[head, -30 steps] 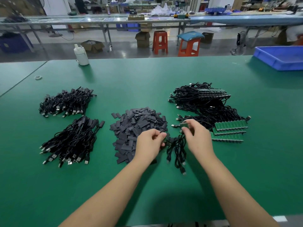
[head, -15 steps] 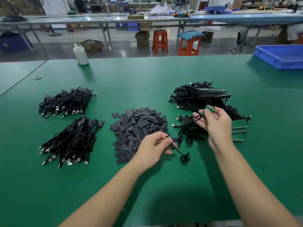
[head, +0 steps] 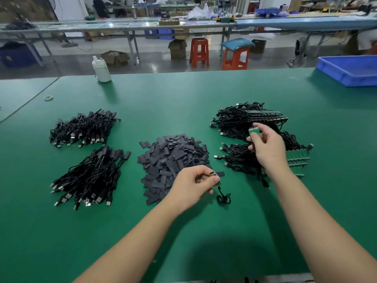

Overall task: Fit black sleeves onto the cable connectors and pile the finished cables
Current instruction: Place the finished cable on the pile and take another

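A heap of flat black sleeves (head: 173, 160) lies mid-table. My left hand (head: 193, 186) pinches the green connector board of a short black cable (head: 223, 198), whose coiled end dangles onto the table just right of the heap. My right hand (head: 267, 146) grips another green connector board (head: 254, 131), lifted above the unsleeved cables (head: 240, 160) with green boards (head: 297, 160). A second bundle (head: 248, 117) lies behind it. Two piles of sleeved cables sit at the left, the far pile (head: 83, 129) and the near pile (head: 91, 178).
The green table (head: 204, 231) holds a white bottle (head: 101, 69) at the far left and a blue tray (head: 350, 69) at the far right. A small ring (head: 48, 98) lies near the left seam. Stools and benches stand beyond the table.
My right hand rose away from my left hand, pulling a green-board cable up from the right pile. My left hand kept its own cable and drew slightly toward me.
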Action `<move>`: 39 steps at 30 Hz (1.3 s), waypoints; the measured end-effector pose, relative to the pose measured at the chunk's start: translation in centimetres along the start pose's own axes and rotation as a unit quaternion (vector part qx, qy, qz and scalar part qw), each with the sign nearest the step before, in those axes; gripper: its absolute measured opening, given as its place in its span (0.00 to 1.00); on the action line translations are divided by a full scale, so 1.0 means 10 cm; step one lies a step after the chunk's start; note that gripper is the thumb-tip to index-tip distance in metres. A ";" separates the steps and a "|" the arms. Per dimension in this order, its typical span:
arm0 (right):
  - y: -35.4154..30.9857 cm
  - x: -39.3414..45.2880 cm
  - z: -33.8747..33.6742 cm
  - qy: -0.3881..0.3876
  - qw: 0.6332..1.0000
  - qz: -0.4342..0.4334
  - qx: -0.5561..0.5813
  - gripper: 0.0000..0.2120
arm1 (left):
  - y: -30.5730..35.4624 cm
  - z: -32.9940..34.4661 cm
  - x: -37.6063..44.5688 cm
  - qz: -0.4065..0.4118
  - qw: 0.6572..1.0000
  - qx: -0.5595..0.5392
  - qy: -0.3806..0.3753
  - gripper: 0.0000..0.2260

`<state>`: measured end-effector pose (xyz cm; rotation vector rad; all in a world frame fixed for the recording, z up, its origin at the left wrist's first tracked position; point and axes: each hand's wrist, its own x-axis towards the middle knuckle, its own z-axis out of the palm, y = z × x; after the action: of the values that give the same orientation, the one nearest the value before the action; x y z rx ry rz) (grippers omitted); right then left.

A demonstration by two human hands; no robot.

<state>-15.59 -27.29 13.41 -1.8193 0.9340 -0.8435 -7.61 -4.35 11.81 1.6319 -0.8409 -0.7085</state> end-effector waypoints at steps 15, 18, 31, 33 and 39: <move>0.25 -0.40 0.34 -0.134 0.974 -0.132 -0.126 0.13 | -0.05 -0.07 0.15 -0.017 0.994 -0.108 0.023 0.02; 0.12 -0.56 0.41 -0.320 0.947 0.011 0.017 0.20 | -0.14 -0.15 0.19 -0.042 0.983 -0.175 0.041 0.02; 0.50 -0.81 0.79 -0.396 0.908 -0.050 -0.127 0.10 | -0.58 -0.43 0.11 -0.086 0.923 0.349 0.138 0.07; 0.56 -0.84 0.81 -0.396 0.911 -0.022 -0.111 0.09 | -0.67 -0.50 0.08 -0.071 0.903 0.405 0.122 0.05; 0.58 -0.90 0.86 -0.392 0.919 0.015 -0.045 0.10 | -0.96 -0.68 -0.05 -0.080 0.883 0.458 0.055 0.08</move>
<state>-14.14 -17.88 3.51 -1.9638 0.4715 -0.0043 -0.86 1.15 3.83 2.5846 -1.0405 -0.3061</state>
